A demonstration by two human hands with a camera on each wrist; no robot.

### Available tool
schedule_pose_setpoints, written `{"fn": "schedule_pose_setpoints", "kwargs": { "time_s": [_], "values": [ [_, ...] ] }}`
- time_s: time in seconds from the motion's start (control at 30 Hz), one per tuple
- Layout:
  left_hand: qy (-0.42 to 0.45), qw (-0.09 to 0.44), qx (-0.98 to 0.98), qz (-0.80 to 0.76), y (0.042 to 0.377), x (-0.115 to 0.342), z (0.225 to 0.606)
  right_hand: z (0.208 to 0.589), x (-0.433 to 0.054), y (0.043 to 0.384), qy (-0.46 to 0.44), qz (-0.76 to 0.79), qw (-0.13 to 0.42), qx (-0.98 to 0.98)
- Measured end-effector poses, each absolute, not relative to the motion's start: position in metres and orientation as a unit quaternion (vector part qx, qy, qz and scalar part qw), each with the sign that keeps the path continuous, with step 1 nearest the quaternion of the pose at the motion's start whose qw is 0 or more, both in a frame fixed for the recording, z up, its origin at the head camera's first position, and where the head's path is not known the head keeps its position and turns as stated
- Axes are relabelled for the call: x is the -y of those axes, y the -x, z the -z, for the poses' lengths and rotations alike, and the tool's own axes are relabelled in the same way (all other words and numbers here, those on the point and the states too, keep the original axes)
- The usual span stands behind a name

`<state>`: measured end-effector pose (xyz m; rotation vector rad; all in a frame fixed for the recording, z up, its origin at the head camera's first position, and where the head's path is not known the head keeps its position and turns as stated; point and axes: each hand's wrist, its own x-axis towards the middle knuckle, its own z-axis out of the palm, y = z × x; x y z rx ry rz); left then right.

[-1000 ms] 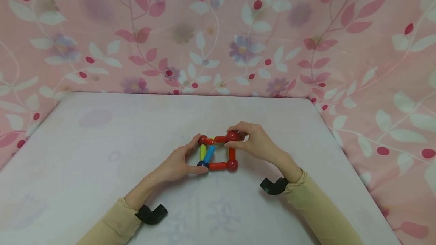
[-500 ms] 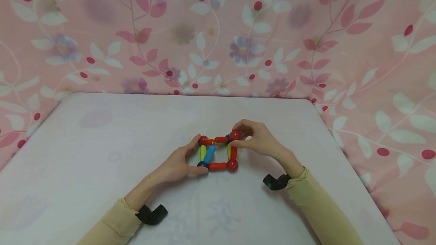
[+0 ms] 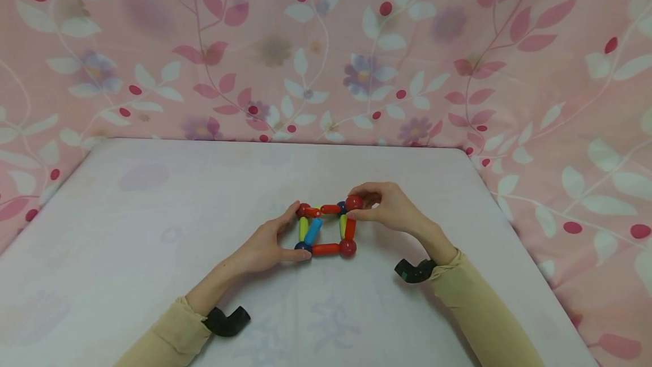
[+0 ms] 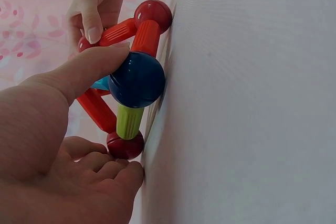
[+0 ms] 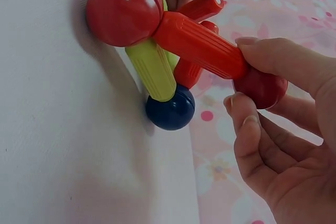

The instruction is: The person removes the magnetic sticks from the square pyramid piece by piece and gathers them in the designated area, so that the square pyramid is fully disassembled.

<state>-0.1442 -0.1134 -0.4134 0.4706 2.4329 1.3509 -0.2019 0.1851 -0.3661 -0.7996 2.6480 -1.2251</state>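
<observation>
A small frame of magnetic balls and sticks lies mid-table between both hands. My left hand (image 3: 262,247) spans its left side, thumb against a dark blue ball (image 4: 139,80) and fingers at a red ball (image 4: 125,145); a yellow-green stick (image 3: 303,229) joins the two. From the blue ball a light blue stick (image 3: 313,231) slants up. My right hand (image 3: 389,208) pinches another red ball (image 5: 260,88) between thumb and fingers. That ball ends a red stick (image 5: 202,45) that slopes up from the front-right red ball (image 5: 125,11). Another dark blue ball (image 5: 171,109) stands behind, on the table.
A white patterned cloth covers the table (image 3: 168,203). Pink floral fabric (image 3: 326,55) hangs behind and at the sides. Each wrist carries a black curved piece, one by the left cuff (image 3: 227,320) and one by the right (image 3: 415,271).
My right hand has shifted slightly right, bringing the pinched red ball and its red stick along. The dark blue ball behind it now shows. My left hand stays in place.
</observation>
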Motion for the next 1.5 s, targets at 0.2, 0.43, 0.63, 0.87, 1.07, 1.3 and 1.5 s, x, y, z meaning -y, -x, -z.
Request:
{"fn": "schedule_pose_setpoints", "kwargs": {
  "time_s": [0.2, 0.43, 0.63, 0.87, 1.07, 1.3, 1.5],
  "values": [
    [-0.165, 0.160, -0.850, -0.473, 0.1440, 0.1135, 0.4134, 0.3668, -0.1837, 0.2006, 0.260, 0.404, 0.042, -0.876],
    [-0.162, 0.163, -0.850, -0.474, 0.1440, 0.1132, 0.4131, 0.3658, -0.1815, 0.1994, 0.263, 0.396, 0.015, -0.879],
    [-0.160, 0.166, -0.849, -0.476, 0.1441, 0.1129, 0.4130, 0.3658, -0.1823, 0.2018, 0.262, 0.394, -0.017, -0.881],
    [-0.159, 0.162, -0.851, -0.474, 0.1440, 0.1129, 0.4134, 0.3674, -0.1849, 0.2038, 0.247, 0.402, -0.005, -0.882],
    [-0.154, 0.164, -0.853, -0.471, 0.1431, 0.1133, 0.4134, 0.3695, -0.1861, 0.2051, 0.244, 0.409, 0.003, -0.879],
    [-0.161, 0.160, -0.852, -0.472, 0.1431, 0.1134, 0.4137, 0.3727, -0.1866, 0.2060, 0.241, 0.409, 0.009, -0.880],
    [-0.163, 0.159, -0.853, -0.469, 0.1434, 0.1138, 0.4136, 0.3727, -0.1858, 0.2069, 0.207, 0.411, 0.000, -0.888]
  ]
}}
